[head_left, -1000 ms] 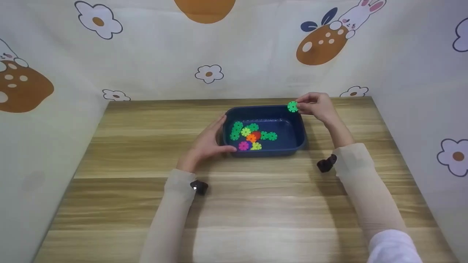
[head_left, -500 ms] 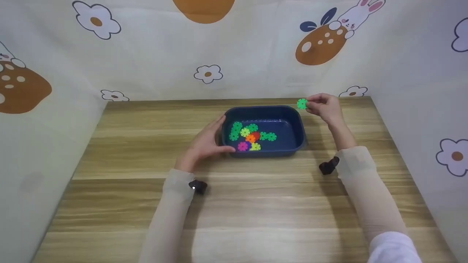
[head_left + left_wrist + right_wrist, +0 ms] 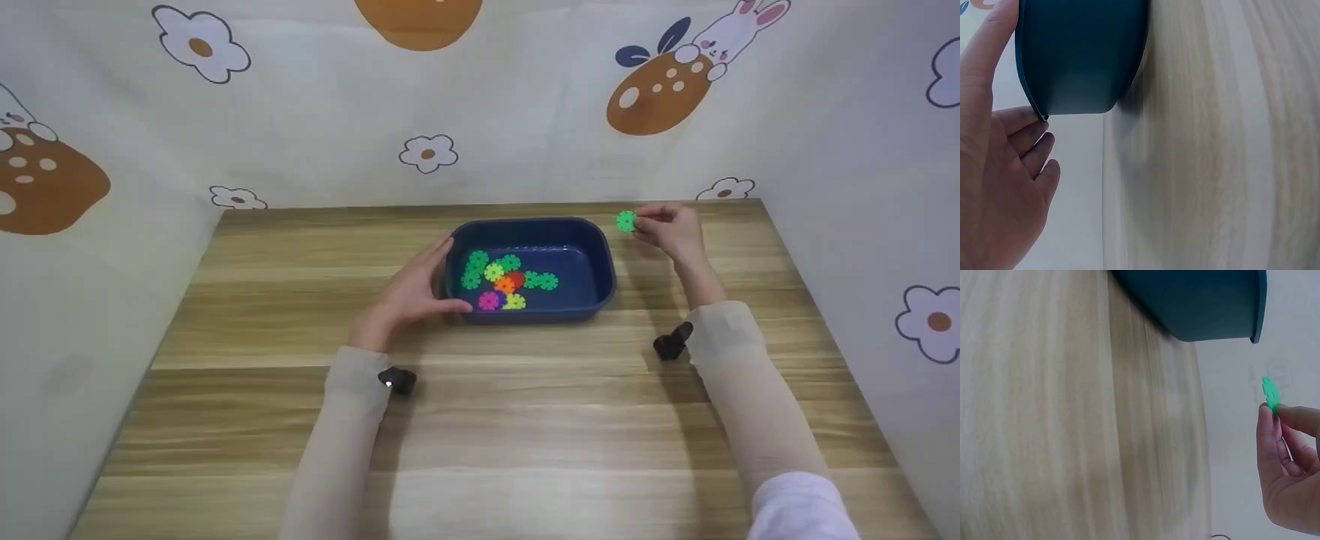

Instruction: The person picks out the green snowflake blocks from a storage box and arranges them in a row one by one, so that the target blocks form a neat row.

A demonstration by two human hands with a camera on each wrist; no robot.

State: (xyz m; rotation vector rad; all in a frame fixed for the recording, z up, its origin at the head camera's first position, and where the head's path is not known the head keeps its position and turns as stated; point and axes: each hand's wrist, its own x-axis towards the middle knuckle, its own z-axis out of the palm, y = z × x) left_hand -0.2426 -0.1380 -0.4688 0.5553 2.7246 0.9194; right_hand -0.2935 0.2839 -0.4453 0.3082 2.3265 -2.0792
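Note:
A dark blue rectangular plastic tub [image 3: 581, 274] stands on the table. My left hand [image 3: 411, 291] holds its left end, the thumb at the near corner and the fingers at the far corner of the rim. In the left wrist view, fingertips [image 3: 1039, 121] touch the rim's edge. Inside the tub lie several notched snowflake discs: green, yellow, orange, red, purple and a pink disc [image 3: 489, 301]. Beyond the tub's right far corner, my right hand [image 3: 679, 232] pinches one green snowflake disc [image 3: 625, 221] between thumb and fingers. That disc hangs in the air in the right wrist view.
The wood-grain tabletop [image 3: 525, 420] reaches to a patterned cloth backdrop [image 3: 525, 97] behind and at both sides. A small black camera [image 3: 397, 380] is on the left cuff, and another black camera [image 3: 671, 342] is on the right cuff.
My right hand has carried the green disc rightward from above the tub's rim, then slightly down. The tub has slid a little to the left together with my left hand.

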